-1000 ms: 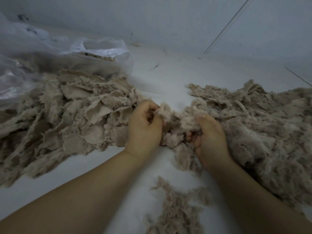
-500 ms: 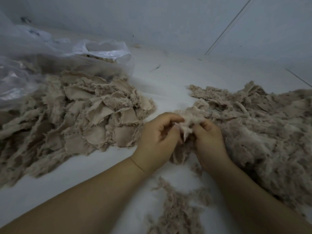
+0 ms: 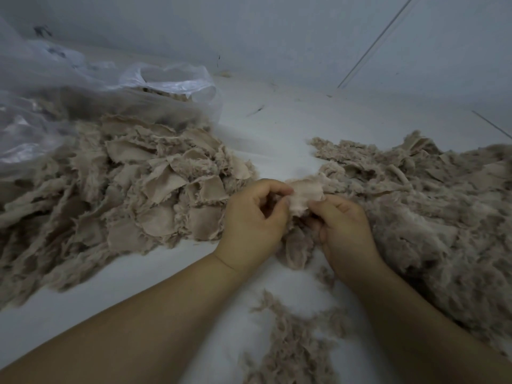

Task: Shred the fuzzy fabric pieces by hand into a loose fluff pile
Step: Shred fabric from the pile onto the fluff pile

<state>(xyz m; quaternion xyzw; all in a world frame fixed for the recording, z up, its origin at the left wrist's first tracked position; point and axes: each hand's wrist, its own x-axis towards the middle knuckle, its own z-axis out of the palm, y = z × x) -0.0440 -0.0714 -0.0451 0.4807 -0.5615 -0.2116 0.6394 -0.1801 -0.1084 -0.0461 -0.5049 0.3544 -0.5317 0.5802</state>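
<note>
Since half a second ago, both hands have drawn a little apart, and the tuft bunched between them is now spread into a flat, pale fabric piece [image 3: 306, 196]. Its long axis runs left to right between the hands, its smooth backing turned up toward the camera and its edges frayed. The left hand [image 3: 253, 218] pinches the piece's left edge between thumb and curled fingers; the right hand [image 3: 345, 227] pinches its right lower edge the same way. More fuzzy beige material hangs below the piece, between the two wrists.

Right of the piece spreads a broad fluff pile [image 3: 421, 217], matted and woolly, touching the right hand. Left of the piece lies a heap of unshredded pieces [image 3: 133, 189], flat scale-like patches with furry fringes. Behind that heap sits a translucent plastic bag [image 3: 83, 92], crumpled and open-mouthed. Nearer the camera than the piece lie loose shreds [image 3: 288, 339].

Everything rests on a smooth white desk [image 3: 277, 128], which meets a plain pale wall [image 3: 277, 29] behind.
</note>
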